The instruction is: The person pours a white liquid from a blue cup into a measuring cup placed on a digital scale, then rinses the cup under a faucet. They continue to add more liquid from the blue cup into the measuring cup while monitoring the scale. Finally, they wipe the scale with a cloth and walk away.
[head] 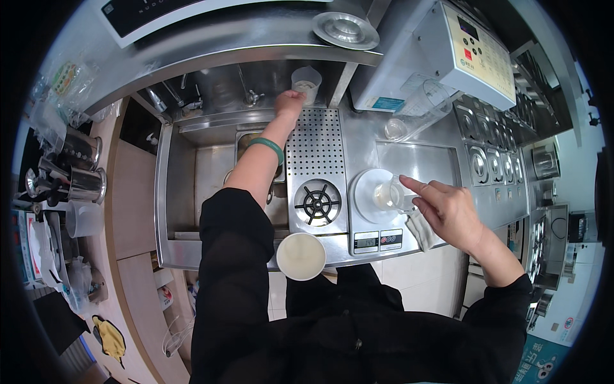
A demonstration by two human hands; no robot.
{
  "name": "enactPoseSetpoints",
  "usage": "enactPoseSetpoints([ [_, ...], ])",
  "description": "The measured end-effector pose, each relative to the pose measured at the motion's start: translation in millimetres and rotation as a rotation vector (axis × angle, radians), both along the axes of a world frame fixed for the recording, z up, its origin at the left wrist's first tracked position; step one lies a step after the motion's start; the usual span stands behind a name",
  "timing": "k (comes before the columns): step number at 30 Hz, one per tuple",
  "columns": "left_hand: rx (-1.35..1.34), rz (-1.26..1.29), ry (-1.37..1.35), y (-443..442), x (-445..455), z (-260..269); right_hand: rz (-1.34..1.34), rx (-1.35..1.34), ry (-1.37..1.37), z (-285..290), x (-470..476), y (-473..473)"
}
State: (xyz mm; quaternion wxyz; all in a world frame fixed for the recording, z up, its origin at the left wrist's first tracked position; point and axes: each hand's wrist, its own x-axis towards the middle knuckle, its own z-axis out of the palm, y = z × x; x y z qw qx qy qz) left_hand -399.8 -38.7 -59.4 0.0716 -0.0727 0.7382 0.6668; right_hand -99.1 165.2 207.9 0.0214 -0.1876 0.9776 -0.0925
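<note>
My left hand reaches to the back, its closed fingers at the front of a translucent plastic measuring jug with pale contents. A green bangle circles that wrist. On the right, a small clear measuring cup with some pale contents stands on the round white plate of a digital kitchen scale. Beside it is my right hand, index finger and thumb spread apart near the cup's rim and handle. Whether they touch it is unclear. A white tub of cloudy pale liquid is at the counter's front edge.
Left of the perforated drain plate is a steel sink. A round rinser is set into the plate's front. A tall clear measuring jug stands beneath a dispensing machine. A folded cloth lies beside the scale; lidded steel containers stand right.
</note>
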Motion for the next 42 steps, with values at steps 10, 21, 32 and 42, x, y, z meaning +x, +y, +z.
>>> enactPoseSetpoints([
  [10, -0.177, -0.135, 0.123, 1.0, -11.8, -4.3, -0.092, -0.141, 0.007, -7.6, 17.0, 33.1],
  [21, 0.064, -0.192, 0.103, -66.5, 71.1, 77.3, -0.265, -0.43, 0.005, -34.0, 53.1, 51.4],
  [32, 0.122, 0.104, 0.319, -133.5, 251.9, 123.6, -0.54, -0.65, 0.056, -96.7, 106.3, 67.1],
  [42, 0.056, 0.65, 0.371, -79.8, 440.7, 7.9, -0.513, -0.714, 0.061, -154.6, 133.3, 54.2],
])
